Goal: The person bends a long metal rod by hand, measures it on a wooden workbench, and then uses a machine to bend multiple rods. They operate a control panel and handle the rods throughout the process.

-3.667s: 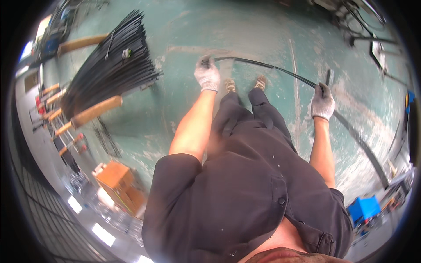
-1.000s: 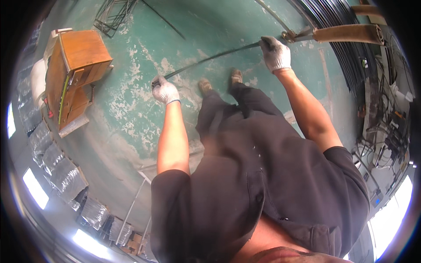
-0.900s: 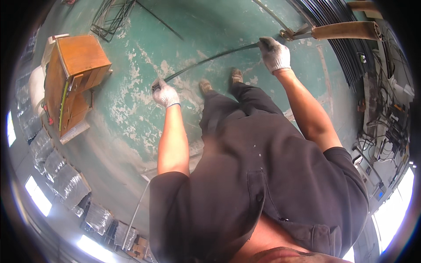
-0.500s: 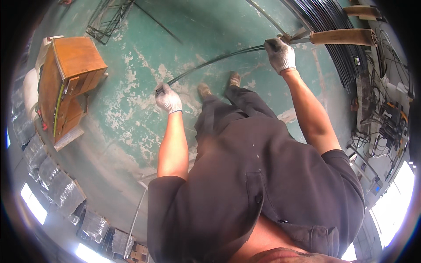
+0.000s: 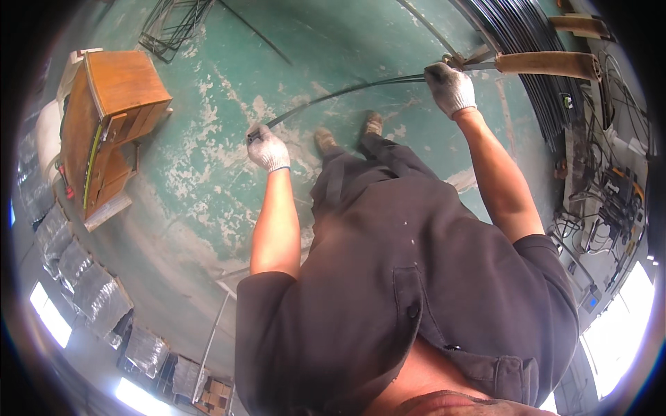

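Thin dark metal rods (image 5: 340, 92) run between my two gloved hands, just beyond my shoes; they look bent, though the lens curves straight lines. My left hand (image 5: 268, 150) is closed around their left end, and the short tips stick out past the fingers. My right hand (image 5: 449, 89) is closed around the rods farther right, higher in the view, right beside a metal rack post (image 5: 454, 59). Its fingers are partly hidden by the back of the glove. Both gloves are white knit, with grey on the fingers.
A rack with padded arms (image 5: 548, 64) bears many long dark rods (image 5: 520, 35) at the right. A wooden cabinet (image 5: 128, 83) stands at the left. Bent metal frames (image 5: 170, 31) and a single bar (image 5: 257, 33) lie on the green floor. Cables and tools (image 5: 610, 201) crowd the right side.
The whole view has shifted slightly. Both hands keep their hold on the rods, with hardly any movement between them.
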`<state>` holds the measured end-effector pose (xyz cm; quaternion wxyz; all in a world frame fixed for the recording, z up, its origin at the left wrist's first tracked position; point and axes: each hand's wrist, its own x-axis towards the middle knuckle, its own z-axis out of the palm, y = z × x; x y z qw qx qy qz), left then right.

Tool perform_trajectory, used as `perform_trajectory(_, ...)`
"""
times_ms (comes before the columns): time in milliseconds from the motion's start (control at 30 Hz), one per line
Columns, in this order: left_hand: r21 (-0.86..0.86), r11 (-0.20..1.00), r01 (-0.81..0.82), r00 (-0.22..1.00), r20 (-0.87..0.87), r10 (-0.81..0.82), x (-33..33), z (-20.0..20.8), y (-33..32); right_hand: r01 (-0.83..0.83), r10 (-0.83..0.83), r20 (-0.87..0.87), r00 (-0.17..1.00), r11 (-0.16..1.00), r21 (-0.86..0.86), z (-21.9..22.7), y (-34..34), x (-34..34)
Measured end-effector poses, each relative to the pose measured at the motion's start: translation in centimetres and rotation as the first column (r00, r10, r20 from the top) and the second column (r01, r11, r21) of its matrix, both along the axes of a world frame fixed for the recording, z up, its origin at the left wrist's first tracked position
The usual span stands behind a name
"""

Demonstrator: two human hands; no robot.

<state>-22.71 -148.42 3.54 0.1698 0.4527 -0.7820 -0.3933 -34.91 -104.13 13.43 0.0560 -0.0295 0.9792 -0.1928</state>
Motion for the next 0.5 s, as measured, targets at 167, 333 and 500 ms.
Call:
perform_trajectory(167, 0.043, 0.999, 0.031, 0.997, 0.070, -0.034, 0.0, -0.1, -0.1, 0.030, -0.030, 0.000, 1.000, 0.999, -0.025, -0.2, 0.3, 0.4)
perform_trajectory(333, 0.024, 0.998, 0.056, 0.997, -0.053, -0.055, -0.4, 0.2, 1.1, 0.025, -0.024, 0.008, 1.000, 0.998, -0.052, -0.4, 0.6, 0.4)
perform_trajectory(500, 0.012, 0.999, 0.045, 0.999, -0.022, -0.044, -0.2, -0.2, 0.6, 0.025, -0.027, -0.024, 0.999, 0.997, -0.074, -0.8, 0.9, 0.5)
